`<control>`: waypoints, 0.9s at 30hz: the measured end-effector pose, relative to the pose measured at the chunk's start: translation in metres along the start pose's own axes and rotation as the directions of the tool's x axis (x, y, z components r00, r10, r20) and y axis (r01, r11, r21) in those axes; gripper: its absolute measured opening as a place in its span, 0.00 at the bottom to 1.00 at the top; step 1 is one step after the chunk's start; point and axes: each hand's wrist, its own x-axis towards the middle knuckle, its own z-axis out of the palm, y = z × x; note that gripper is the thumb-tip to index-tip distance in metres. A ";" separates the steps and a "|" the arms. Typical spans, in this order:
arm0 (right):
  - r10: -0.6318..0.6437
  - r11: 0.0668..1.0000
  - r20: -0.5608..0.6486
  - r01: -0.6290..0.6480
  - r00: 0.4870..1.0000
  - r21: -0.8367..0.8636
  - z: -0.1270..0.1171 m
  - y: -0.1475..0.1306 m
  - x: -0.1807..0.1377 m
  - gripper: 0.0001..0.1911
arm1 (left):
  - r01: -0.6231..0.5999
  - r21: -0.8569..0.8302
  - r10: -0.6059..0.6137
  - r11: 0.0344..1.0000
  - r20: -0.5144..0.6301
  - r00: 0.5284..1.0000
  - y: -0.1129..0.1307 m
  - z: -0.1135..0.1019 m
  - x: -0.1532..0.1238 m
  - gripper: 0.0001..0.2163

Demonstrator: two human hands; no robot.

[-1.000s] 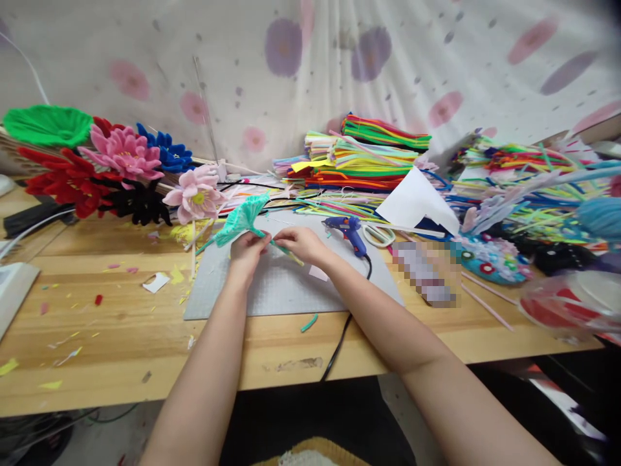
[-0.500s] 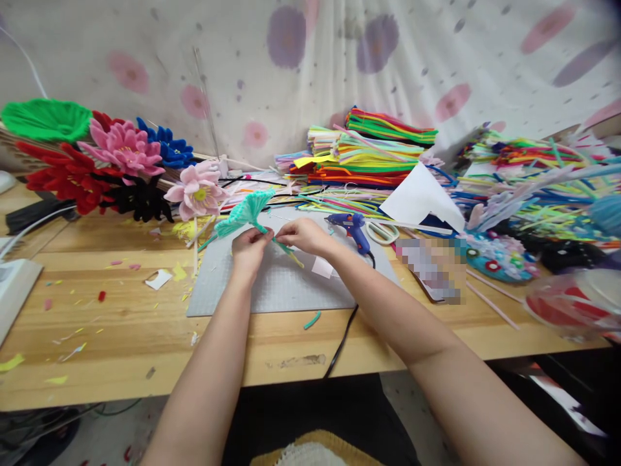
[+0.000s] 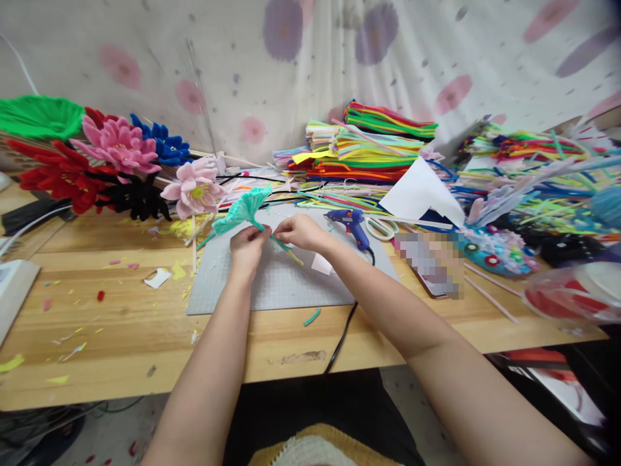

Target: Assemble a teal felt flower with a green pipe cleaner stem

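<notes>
A turquoise pipe-cleaner lotus leaf (image 3: 245,208), fan-shaped and tilted to the left, is held over the grey cutting mat (image 3: 223,291). My left hand (image 3: 247,247) is closed around its base, just under the spread part. My right hand (image 3: 301,233) pinches at the stem (image 3: 286,248) close beside the left fingertips. The stem runs down to the right below the right hand and ends in a yellowish tip. What exactly lies between the right fingertips is too small to tell.
A blue glue gun (image 3: 350,223) with a black cord and white-handled scissors (image 3: 381,228) lie right of my hands. Bundles of pipe cleaners (image 3: 369,145) are stacked behind. Finished pipe-cleaner flowers (image 3: 116,145) stand at left. A phone (image 3: 431,262) and a plastic cup (image 3: 577,291) are at right.
The view has shifted slightly. Both hands keep nearly the same hold on the turquoise leaf and its stem.
</notes>
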 end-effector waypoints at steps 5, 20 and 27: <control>0.018 0.999 -0.027 -0.018 0.999 -0.031 0.005 -0.004 0.000 0.10 | 0.005 0.001 -0.005 1.000 -0.022 1.000 -0.002 0.000 0.000 0.11; 0.047 0.999 -0.031 -0.046 0.998 0.025 0.009 -0.003 0.000 0.10 | 0.025 -0.005 -0.025 1.000 -0.021 0.999 -0.003 0.000 0.000 0.10; 0.085 0.948 0.081 -0.106 0.993 0.299 0.012 0.011 0.002 0.11 | 0.103 -0.059 -0.100 0.993 0.040 0.994 -0.006 -0.003 0.002 0.13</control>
